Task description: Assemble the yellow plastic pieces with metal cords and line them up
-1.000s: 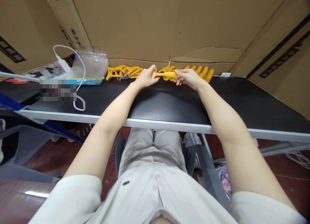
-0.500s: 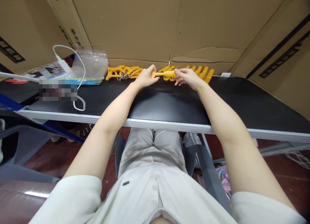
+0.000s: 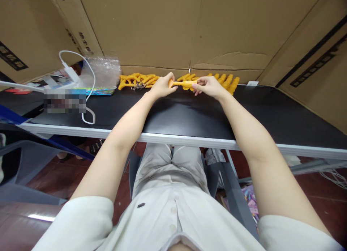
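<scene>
Yellow pieces [image 3: 138, 80] lie beside the left hand [image 3: 163, 86], its fingers curled round one end of a yellow stick [image 3: 187, 84] over the black surface [image 3: 179, 115]; the right hand [image 3: 209, 86] pinches its other end, near yellow tubes [image 3: 233, 84].

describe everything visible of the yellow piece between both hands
The yellow piece looks plastic, with a thin, knobbly shaft widening into a ridged body. It runs roughly level, left to right, near the back of the black tabletop. The left hand holds the shaft end, the right hand the body end; both ends are partly hidden.
</scene>
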`<state>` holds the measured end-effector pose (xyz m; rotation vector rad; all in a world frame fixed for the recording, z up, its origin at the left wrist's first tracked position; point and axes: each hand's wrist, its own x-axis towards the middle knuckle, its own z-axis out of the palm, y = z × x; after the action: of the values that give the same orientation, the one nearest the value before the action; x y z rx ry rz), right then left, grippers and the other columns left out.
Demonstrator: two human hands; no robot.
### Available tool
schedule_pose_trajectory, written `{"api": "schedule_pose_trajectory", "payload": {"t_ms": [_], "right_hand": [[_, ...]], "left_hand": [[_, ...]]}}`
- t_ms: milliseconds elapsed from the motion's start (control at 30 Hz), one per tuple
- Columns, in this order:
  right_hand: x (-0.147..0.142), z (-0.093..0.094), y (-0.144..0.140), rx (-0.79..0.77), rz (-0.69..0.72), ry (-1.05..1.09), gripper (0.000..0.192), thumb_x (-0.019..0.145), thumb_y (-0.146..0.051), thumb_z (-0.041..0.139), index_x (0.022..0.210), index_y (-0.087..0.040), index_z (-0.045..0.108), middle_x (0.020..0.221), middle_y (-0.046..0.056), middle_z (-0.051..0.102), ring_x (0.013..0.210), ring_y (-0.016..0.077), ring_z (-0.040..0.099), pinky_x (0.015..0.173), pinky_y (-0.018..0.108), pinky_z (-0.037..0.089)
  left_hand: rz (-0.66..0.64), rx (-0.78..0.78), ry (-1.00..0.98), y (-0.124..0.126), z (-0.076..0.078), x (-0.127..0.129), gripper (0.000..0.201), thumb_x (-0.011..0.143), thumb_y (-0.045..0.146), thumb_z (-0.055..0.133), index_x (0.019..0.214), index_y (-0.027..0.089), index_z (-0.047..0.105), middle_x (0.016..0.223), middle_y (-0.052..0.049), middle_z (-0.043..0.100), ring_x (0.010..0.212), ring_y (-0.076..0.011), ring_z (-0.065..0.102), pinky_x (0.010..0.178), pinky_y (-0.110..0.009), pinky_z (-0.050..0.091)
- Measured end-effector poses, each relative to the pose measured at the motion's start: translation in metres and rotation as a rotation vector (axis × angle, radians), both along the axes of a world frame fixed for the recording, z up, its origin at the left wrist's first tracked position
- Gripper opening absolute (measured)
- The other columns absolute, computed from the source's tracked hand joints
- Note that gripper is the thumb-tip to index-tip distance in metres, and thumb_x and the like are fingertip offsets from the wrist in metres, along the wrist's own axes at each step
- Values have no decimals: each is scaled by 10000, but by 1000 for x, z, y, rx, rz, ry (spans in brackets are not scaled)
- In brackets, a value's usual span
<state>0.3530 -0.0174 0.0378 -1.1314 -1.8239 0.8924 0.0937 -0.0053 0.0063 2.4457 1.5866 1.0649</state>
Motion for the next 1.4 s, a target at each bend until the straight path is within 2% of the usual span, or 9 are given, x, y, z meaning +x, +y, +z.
{"api": "schedule_pose_trajectory", "payload": {"t_ms": [133,333,467,667,933,1133,1300,1400], "right_hand": [[-1,0,-1,-14,-16,-11,451,852,-568,958,834,-196,704,689,46,720,597,166,701,649,306,618],[0,1,0,-34,-1,-17,613,785,-787,909,826,-230,656,595,28,676,537,179,667,592,332,626],[-2,1,-1,-84,-31,5,572,845,-755,883,828,-236,643,565,18,648,515,179,645,579,332,617],[-9,3,-6,-197,-127,124,512,921,-709,834,905,-214,704,518,-2,586,514,194,660,552,316,606],[-11,1,-2,-235,-131,147,570,941,-753,781,911,-183,764,468,-10,542,448,166,612,503,281,586],[-11,1,-1,-290,-130,101,576,1000,-751,707,878,-190,750,459,-10,542,371,136,511,436,261,516],[-11,6,-7,-349,-130,64,608,995,-794,679,916,-197,758,485,6,579,395,171,577,471,302,555],[-11,6,-7,-358,-117,75,633,979,-827,670,908,-203,744,482,5,574,370,160,548,441,291,533]], "left_hand": [[1,19,13,0,0,1,268,888,242,762,1114,244,618,884,-21,699,923,-260,748,959,-406,560],[-1,38,14,0,-1,2,257,887,256,760,1102,248,620,866,-17,696,882,-251,738,922,-389,555],[-7,44,6,-1,-1,2,241,891,270,757,1096,254,631,857,-21,709,878,-253,736,924,-388,550],[-23,13,-15,-5,2,4,260,906,289,741,1148,257,651,938,-51,754,972,-284,755,967,-405,544],[27,-33,-5,-15,8,10,255,912,250,735,1154,240,655,961,-79,759,1015,-318,766,993,-436,542],[-2,-5,-12,-10,5,7,250,898,277,746,1126,257,645,908,-42,738,956,-286,760,967,-409,551],[6,-33,4,-8,3,6,276,894,276,748,1153,260,653,907,-48,734,963,-299,756,986,-433,558],[3,-46,-4,-7,2,5,284,902,287,747,1170,269,654,920,-49,731,966,-300,752,994,-441,560]]}}
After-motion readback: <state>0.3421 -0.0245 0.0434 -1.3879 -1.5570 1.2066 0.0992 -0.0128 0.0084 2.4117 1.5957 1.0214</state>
